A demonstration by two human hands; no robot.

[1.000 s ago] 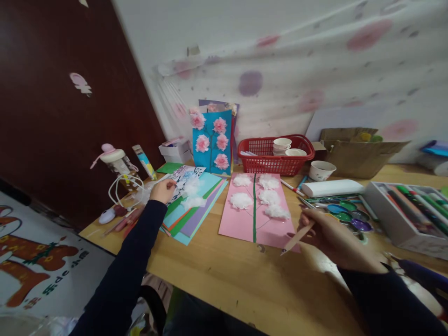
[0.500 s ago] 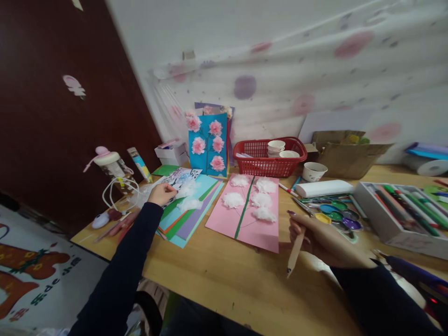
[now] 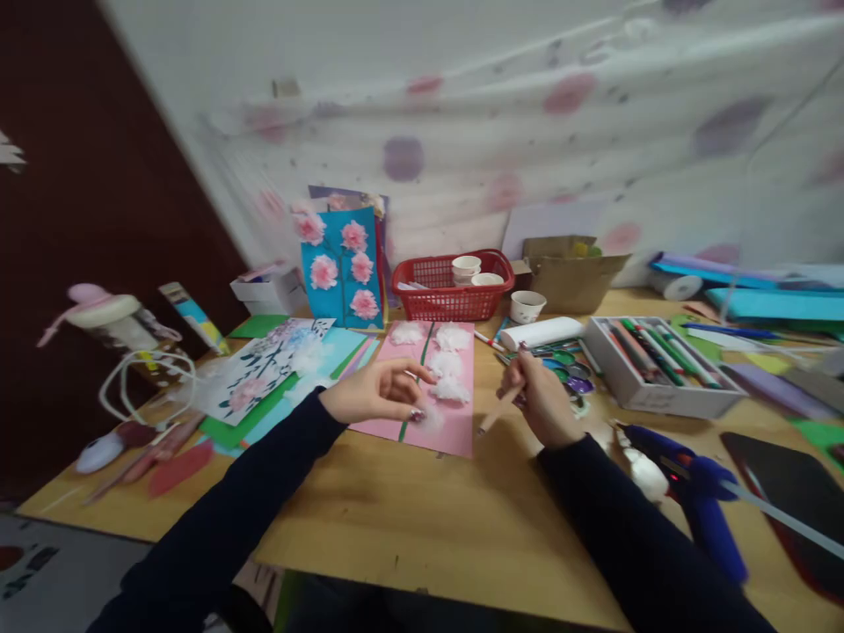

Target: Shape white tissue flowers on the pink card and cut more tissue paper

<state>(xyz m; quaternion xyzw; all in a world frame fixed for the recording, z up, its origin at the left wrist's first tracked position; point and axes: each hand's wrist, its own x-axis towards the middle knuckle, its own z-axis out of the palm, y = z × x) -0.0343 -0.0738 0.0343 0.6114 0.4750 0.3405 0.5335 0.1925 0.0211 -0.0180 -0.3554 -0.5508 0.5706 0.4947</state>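
Note:
My left hand (image 3: 375, 391) hovers over the lower part of a pink card (image 3: 379, 429), its thumb and fingers curled round a wispy white cotton tuft (image 3: 432, 420), blurred at the fingertips. White fluffy puffs (image 3: 449, 363) sit on the card beside a green painted stem (image 3: 429, 338); the hand hides part of the left side. To the card's right, my right hand (image 3: 537, 400) grips a light-brown stick-like tool (image 3: 496, 413), its end pointing down and left. More white fluff (image 3: 309, 360) lies on coloured paper sheets (image 3: 264, 420) at the left, beside a printed flower picture (image 3: 257, 374).
A blue card with pink flowers (image 3: 339, 264) stands behind. Further back are a red basket (image 3: 448, 306), a paper cup (image 3: 527, 308) and a cardboard box (image 3: 577, 281). At right lie a box of markers (image 3: 665, 400), a blue glue gun (image 3: 709, 505) and a phone (image 3: 791, 501).
My left hand has moved right from the paper sheets to over the pink card, with a white tuft at its fingertips. My right hand still holds the stick-like tool. The view has turned right.

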